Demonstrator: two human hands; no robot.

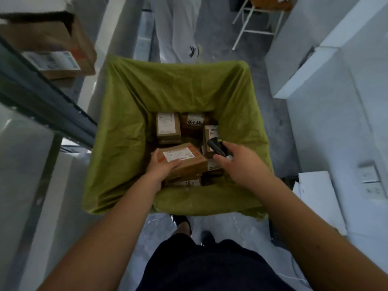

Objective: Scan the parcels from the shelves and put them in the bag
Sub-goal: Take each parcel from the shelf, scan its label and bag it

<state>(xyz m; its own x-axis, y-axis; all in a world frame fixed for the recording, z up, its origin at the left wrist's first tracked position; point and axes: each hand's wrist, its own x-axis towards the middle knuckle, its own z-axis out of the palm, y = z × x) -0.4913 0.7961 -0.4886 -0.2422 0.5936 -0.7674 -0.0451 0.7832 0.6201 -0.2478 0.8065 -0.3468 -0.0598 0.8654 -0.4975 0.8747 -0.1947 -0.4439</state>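
Dark shorts and two bare forearms fill the near edge of the view, both arms reaching forward and down into the green bag (117, 122) that stands open on the floor. At the left hand (160, 168), fingers curl round the near-left end of a brown parcel (184, 159), label up, held just above the other parcels (168, 126) already lying on the bag's bottom. Its long axis runs from the left hand out toward the right, so its free end lies just beside the right hand (237, 162), which grips a dark scanner (216, 147) with its head aimed into the bag, near that label. Whether the scan is done cannot be told; judging by the height, letting go looks like the coming move, and it falls to the left hand alone. Another cardboard box (63, 43) sits on the shelf (35, 91) at the left
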